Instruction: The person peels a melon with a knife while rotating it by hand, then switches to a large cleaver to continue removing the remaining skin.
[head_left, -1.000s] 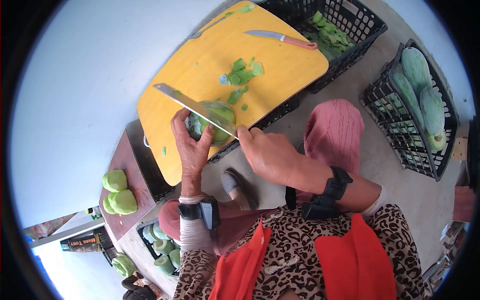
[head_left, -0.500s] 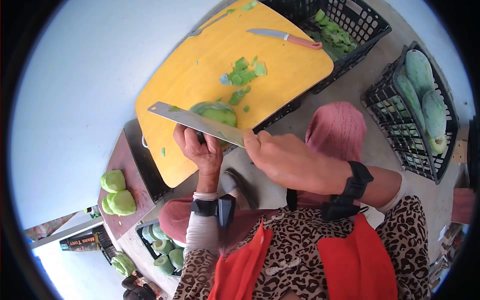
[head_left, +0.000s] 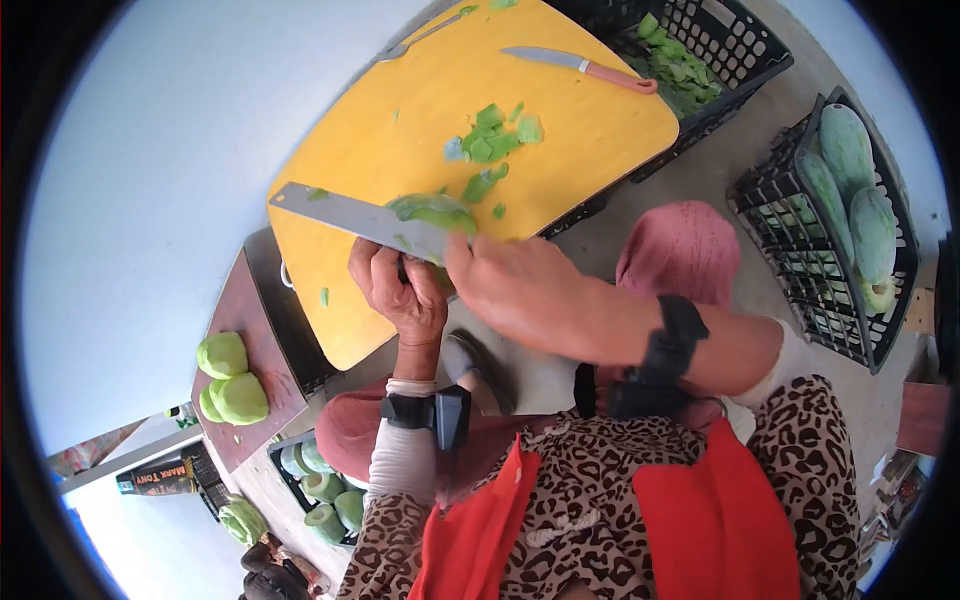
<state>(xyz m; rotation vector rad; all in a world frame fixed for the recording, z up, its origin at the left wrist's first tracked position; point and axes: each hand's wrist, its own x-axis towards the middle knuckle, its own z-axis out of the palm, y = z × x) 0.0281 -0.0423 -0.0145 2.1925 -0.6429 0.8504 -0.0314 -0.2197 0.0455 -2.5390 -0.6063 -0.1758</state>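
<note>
My right hand (head_left: 515,290) is closed round the handle of a broad-bladed cleaver (head_left: 345,215), slightly smeared by motion. The blade slants across a winter melon piece (head_left: 432,208) at the near edge of the yellow board (head_left: 380,140) and hides part of it. Just below the blade, my left hand (head_left: 402,295) has its fingers curled against the melon's near side; their exact hold is partly hidden. Cut green peel (head_left: 490,140) lies on the board beyond the melon.
A knife with a pinkish handle (head_left: 615,77) and a metal utensil (head_left: 395,52) lie on the board. Black crates hold peel (head_left: 680,75) and whole winter melons (head_left: 872,235). Peeled pieces (head_left: 238,398) sit on a brown surface at left, above a crate of cut melons (head_left: 325,522).
My right hand and the cleaver have moved left and a little up, so the blade lies farther across the melon. My left hand stays almost in place.
</note>
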